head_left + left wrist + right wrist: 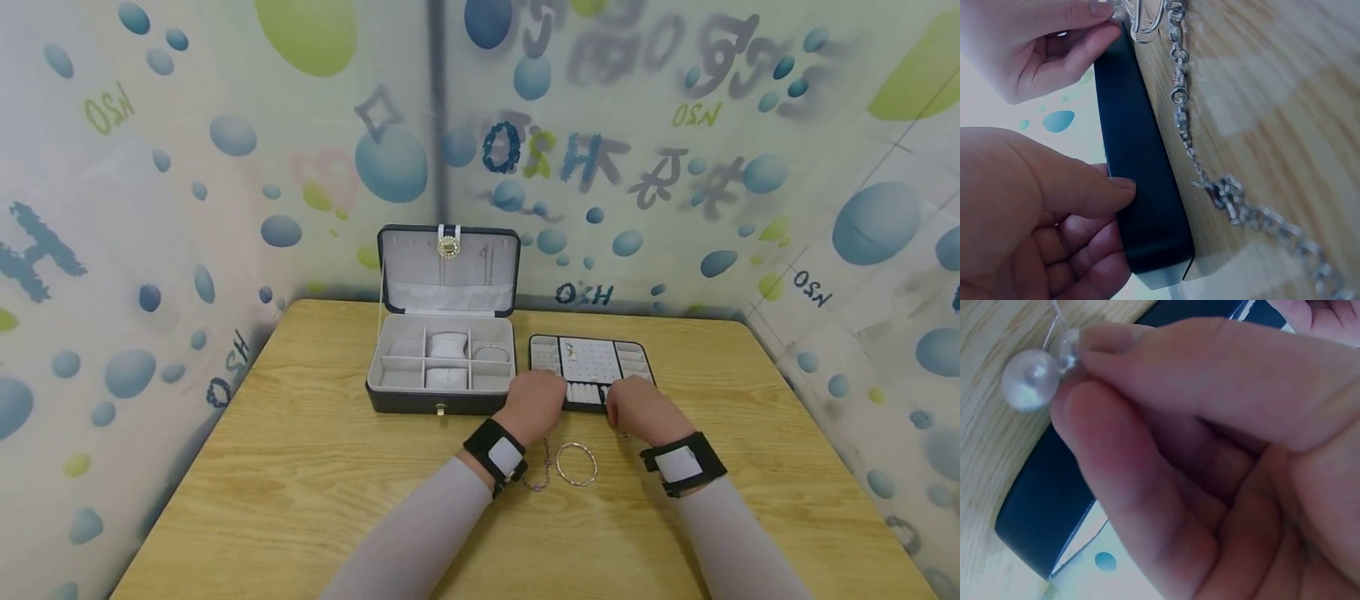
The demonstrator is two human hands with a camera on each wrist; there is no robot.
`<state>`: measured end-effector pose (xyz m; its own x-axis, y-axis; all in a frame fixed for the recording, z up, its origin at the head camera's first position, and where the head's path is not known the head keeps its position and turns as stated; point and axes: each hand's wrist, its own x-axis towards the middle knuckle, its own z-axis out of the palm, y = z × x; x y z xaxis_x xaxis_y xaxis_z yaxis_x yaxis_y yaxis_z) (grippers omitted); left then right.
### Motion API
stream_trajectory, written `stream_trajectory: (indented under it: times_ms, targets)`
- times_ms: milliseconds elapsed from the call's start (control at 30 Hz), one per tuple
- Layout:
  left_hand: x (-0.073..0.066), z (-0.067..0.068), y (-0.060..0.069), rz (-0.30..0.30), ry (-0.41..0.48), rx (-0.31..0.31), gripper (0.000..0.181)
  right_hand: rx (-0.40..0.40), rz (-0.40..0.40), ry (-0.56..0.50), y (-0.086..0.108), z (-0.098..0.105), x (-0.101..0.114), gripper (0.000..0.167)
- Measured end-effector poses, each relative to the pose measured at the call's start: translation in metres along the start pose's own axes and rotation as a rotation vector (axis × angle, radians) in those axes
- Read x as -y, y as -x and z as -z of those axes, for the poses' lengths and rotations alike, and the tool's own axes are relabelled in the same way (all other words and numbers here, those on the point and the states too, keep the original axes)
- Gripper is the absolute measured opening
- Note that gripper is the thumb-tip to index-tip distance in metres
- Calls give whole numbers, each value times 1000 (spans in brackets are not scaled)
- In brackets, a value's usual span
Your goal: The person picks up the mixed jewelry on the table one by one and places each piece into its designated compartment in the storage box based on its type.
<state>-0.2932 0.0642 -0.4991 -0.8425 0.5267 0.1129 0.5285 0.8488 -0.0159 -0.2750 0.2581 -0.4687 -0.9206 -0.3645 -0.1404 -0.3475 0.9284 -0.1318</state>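
Observation:
My left hand [534, 404] grips the near left corner of the black jewelry tray [535, 350]; in the left wrist view, the thumb of the left hand [1035, 212] presses the tray's dark side wall [1141, 144], other fingers curled at its edge. At the tray's near right part is my right hand [647, 410]. Seen in the right wrist view, thumb and forefinger of the right hand [1210, 437] pinch a white pearl piece [1065, 351] with a thin silver wire; another pearl [1030, 380] hangs beside it, close to the tray wall [1047, 494].
An open jewelry box [405, 403] with compartments, cushions and a bangle stands left of the tray. On the wooden table [300, 467], near the wrists, lie a silver chain bracelet [547, 462] and a round bangle [596, 468]. A patterned wall covering [630, 283] rises behind.

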Motion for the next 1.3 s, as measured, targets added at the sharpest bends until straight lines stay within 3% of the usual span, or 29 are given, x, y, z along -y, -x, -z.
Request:
stream_trajectory:
  times_ms: [733, 1300]
  targets:
    - [1, 4, 3, 4, 7, -8, 16, 23, 10, -42, -7, -3, -8, 25]
    - [-1, 2, 1, -1, -18, -21, 16, 46, -49, -37, -5, -4, -2, 23]
